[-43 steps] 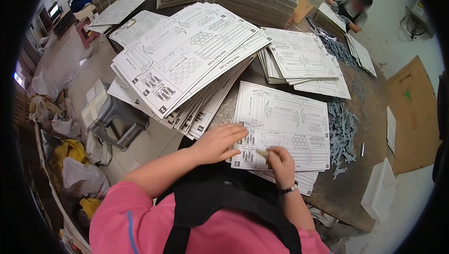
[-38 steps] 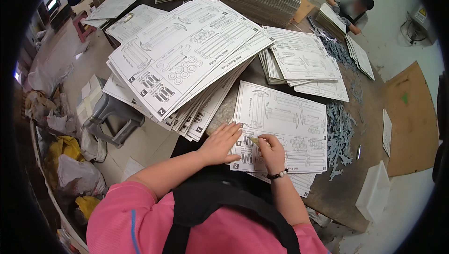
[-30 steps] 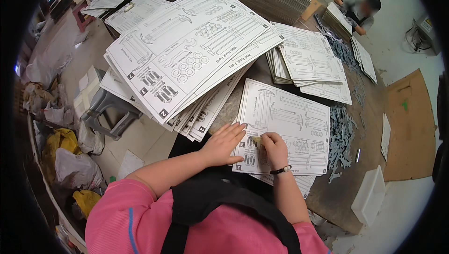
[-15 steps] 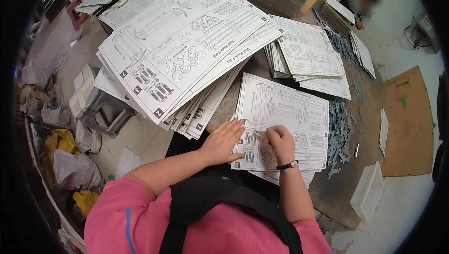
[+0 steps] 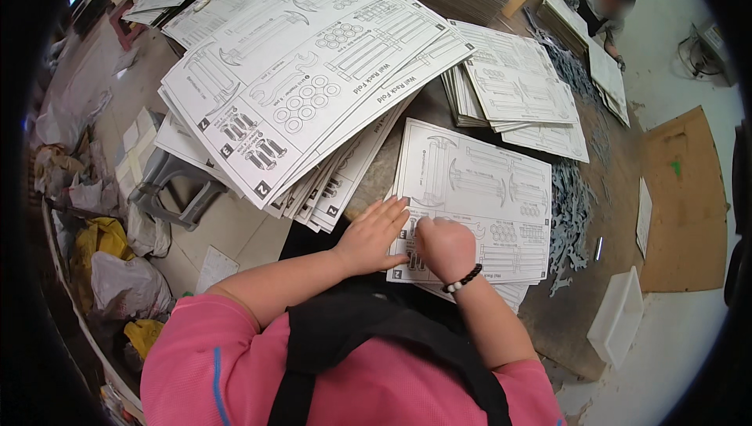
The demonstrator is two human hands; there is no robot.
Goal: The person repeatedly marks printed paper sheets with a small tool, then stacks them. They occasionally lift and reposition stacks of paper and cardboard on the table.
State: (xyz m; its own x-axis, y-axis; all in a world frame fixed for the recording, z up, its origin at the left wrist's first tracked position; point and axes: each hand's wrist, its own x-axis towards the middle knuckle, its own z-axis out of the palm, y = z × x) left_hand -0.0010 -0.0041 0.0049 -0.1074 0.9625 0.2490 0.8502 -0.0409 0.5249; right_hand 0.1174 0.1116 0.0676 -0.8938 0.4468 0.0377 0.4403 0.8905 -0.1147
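A stack of white printed cardboard sheets point(image 5: 486, 179) with line drawings of tools and bolts lies on the table before me. My left hand point(image 5: 374, 234) rests flat along its left edge, fingers stretched out. My right hand point(image 5: 446, 247) is closed in a fist and presses on the top sheet, over the bolt drawings near the left side. Whatever it grips is hidden by the fingers. Up and to the left of my hands, a taller, fanned pile of similar printed sheets point(image 5: 313, 58) overhangs the table edge.
Another sheet pile point(image 5: 517, 85) stands behind on the right. Grey cut scraps point(image 5: 570, 214) run along the table's right side, near a white plastic tray point(image 5: 616, 318). A grey stool point(image 5: 176, 191) and bags point(image 5: 125, 281) are on the left floor. A co-worker point(image 5: 599, 14) handles sheets at the far right.
My right hand has slid left across the top sheet and turned, hiding the small pale thing seen earlier at its fingertips. My left hand stays put. The co-worker has leaned further into view.
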